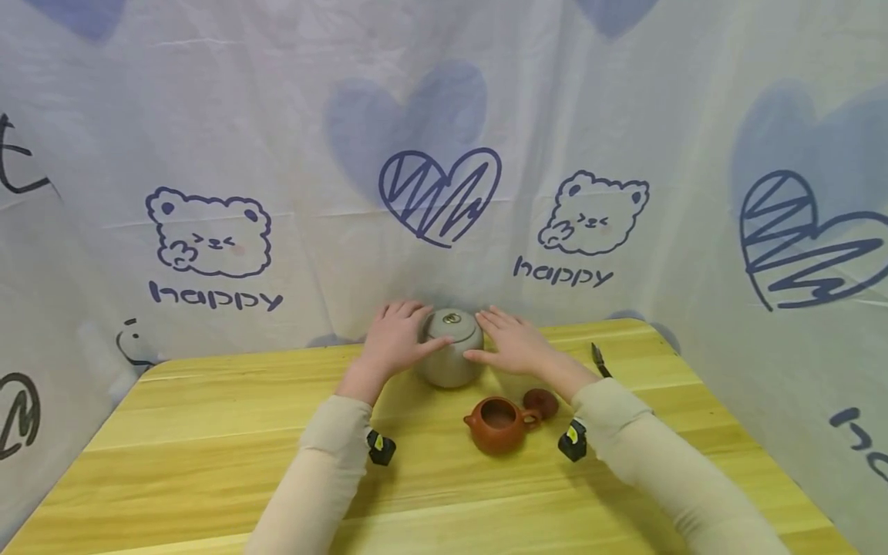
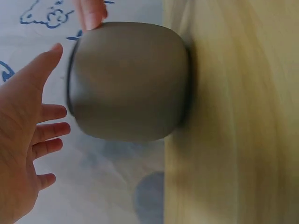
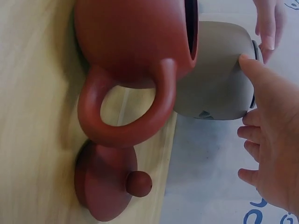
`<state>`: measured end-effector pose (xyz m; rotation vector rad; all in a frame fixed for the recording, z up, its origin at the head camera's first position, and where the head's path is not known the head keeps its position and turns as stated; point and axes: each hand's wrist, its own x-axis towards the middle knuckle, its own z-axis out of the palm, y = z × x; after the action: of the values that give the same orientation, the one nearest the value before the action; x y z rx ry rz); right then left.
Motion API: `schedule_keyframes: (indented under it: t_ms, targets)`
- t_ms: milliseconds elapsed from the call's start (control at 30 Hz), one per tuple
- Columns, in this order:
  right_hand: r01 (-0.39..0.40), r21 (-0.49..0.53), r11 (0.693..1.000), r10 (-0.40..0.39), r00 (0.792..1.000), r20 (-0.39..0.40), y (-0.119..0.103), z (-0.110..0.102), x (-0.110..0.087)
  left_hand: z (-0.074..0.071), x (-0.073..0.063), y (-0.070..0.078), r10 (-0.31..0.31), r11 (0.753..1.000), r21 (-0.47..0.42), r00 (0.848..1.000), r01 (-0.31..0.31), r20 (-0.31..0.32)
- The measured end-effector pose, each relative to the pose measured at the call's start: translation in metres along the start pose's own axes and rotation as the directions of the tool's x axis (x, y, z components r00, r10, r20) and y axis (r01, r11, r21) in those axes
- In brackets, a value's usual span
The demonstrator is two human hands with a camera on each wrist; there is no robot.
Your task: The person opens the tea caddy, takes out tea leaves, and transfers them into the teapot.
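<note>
A grey lidded jar [image 1: 452, 362] with a small metal ring on its lid stands at the back of the table. My left hand [image 1: 397, 339] is at its left side, fingers extended and thumb reaching across near the lid's edge; the left wrist view shows a gap between this hand [image 2: 23, 121] and the jar [image 2: 131, 84]. On the other side is my right hand [image 1: 516, 347], its fingers fairly straight. Its thumb appears to touch the jar wall in the right wrist view. A reddish-brown clay teapot [image 1: 498, 432] sits uncovered in front of the jar.
The teapot's lid [image 1: 541, 402] lies beside its handle, under the right forearm. A dark slim tool [image 1: 600, 361] rests near the back right of the wooden table [image 1: 208, 447]. Printed white cloth [image 1: 312, 231] hangs close behind the jar.
</note>
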<state>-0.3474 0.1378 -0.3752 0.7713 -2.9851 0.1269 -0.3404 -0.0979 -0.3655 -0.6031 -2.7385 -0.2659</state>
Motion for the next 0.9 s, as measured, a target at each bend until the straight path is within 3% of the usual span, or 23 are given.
schedule_keyframes:
  t_ms: [233, 567, 900]
  targets:
    - [0.017, 0.018, 1.000, -0.017, 1.000, -0.019, 0.002, -0.001, 0.000, 0.014, 0.007, 0.002, -0.043, 0.999, -0.009, 0.999, 0.043, 0.007]
    - [0.045, 0.033, 0.998, -0.044, 0.998, -0.045, 0.003, -0.002, 0.001, 0.017, 0.014, 0.008, -0.098, 0.992, -0.075, 0.995, 0.100, 0.035]
    - [0.048, 0.027, 0.998, -0.047, 0.998, -0.046, 0.006, -0.001, 0.002, 0.025, 0.019, 0.004, -0.106, 0.984, -0.146, 0.994, 0.103, -0.007]
